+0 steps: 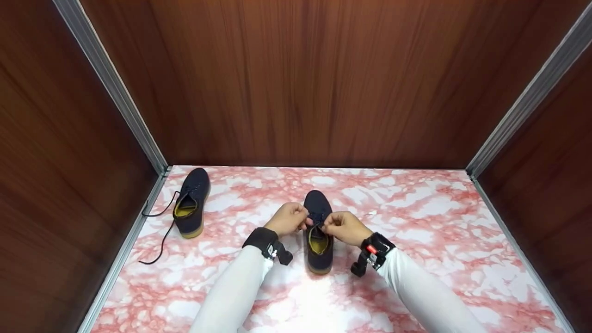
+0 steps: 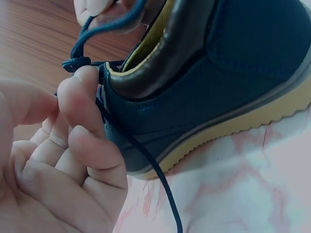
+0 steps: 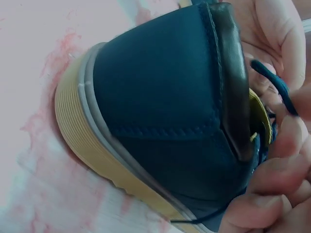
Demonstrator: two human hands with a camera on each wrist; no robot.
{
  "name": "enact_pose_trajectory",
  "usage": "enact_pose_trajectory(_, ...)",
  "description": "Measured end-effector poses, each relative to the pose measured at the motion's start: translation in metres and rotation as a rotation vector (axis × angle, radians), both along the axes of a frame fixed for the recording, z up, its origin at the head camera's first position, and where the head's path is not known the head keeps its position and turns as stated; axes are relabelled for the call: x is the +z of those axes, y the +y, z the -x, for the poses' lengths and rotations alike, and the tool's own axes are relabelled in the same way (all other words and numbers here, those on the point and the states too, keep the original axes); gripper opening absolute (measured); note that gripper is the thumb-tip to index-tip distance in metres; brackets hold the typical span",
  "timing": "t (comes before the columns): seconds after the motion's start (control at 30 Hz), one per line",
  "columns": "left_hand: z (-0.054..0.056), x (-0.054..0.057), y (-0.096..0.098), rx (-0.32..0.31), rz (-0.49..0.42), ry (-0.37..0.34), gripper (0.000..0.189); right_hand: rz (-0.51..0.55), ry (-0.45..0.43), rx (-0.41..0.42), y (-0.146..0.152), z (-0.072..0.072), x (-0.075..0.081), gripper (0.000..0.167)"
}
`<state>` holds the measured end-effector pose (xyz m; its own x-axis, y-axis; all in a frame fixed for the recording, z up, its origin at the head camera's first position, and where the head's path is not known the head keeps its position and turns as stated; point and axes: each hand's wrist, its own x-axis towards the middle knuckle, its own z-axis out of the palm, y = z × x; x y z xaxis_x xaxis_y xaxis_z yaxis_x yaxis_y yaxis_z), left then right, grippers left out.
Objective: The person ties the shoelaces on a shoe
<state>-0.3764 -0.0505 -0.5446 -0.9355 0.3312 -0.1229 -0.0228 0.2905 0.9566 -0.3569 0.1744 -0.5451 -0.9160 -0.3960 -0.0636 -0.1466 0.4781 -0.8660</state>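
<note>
A dark navy lace-up shoe (image 1: 317, 201) with a yellow lining and tan sole stands upright on the marbled surface, toe pointing away. Over its lacing, my left hand (image 1: 289, 219) comes in from the left, thumb and index fingertip pinched together on a shoelace (image 2: 90, 36), mostly hidden there by the fingers. From the right, my right hand (image 1: 348, 227) pinches a dark blue lace end (image 3: 272, 81) between thumb and finger, above the shoe's opening. Another stretch of lace hangs down the shoe's side to the surface in the left wrist view.
A matching shoe (image 1: 196, 182) stands at the far left, its loose laces (image 1: 163, 245) trailing on the red-and-white marbled surface (image 1: 397, 286). Brown wood-grain panels (image 1: 296, 83) with grey metal edging enclose the back and both sides.
</note>
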Motion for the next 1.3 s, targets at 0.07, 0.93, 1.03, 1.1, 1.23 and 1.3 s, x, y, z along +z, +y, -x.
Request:
enact_pose_trajectory(0.07,0.0,0.0,0.0,0.013,0.007,-0.002,0.015,0.023,-0.025,-0.02,0.001,0.002,0.002,0.009)
enact_pose_trajectory(0.93,0.003,-0.007,-0.031,0.113,0.485,0.331,0.007,0.003,0.058,-0.171,0.035,0.013,-0.003,0.02)
enact_pose_trajectory(1.03,0.002,-0.007,-0.029,0.11,0.452,0.292,0.006,0.029,0.007,-0.193,0.039,0.013,-0.007,0.026)
enact_pose_trajectory(1.1,0.001,-0.007,-0.028,0.107,0.423,0.276,0.006,0.037,-0.029,-0.206,0.041,0.013,-0.01,0.029)
enact_pose_trajectory(1.23,0.001,-0.009,-0.025,0.104,0.372,0.258,0.011,-0.002,-0.061,-0.168,0.045,0.012,-0.018,0.027)
enact_pose_trajectory(1.3,0.001,-0.01,-0.023,0.107,0.352,0.253,0.012,-0.028,-0.059,-0.124,0.046,0.011,-0.023,0.025)
